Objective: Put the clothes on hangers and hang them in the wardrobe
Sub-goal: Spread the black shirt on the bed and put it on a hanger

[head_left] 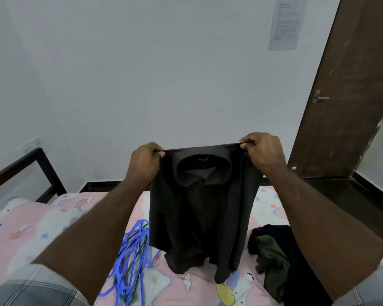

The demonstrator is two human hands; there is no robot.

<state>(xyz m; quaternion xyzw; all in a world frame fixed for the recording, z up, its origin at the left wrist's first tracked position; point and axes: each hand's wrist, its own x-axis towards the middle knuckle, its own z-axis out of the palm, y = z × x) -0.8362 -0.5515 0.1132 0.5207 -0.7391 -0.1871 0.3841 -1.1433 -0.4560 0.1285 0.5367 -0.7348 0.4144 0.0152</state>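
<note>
Head view: our left hand (144, 164) and right hand (263, 151) pinch the shirt (199, 208) shoulders, hangers (133, 250) at seven o'clock.

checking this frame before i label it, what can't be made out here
Head view:
- Wardrobe: not in view.
- Shirt label: too small to read; both hands pinch the shoulders.
- Hangers: blurred and tangled, partly behind the shirt and left arm; number unclear.
- Clothes pile: crumpled, partly behind the right arm; number of garments unclear.
- Wall paper: text blurred.
</note>
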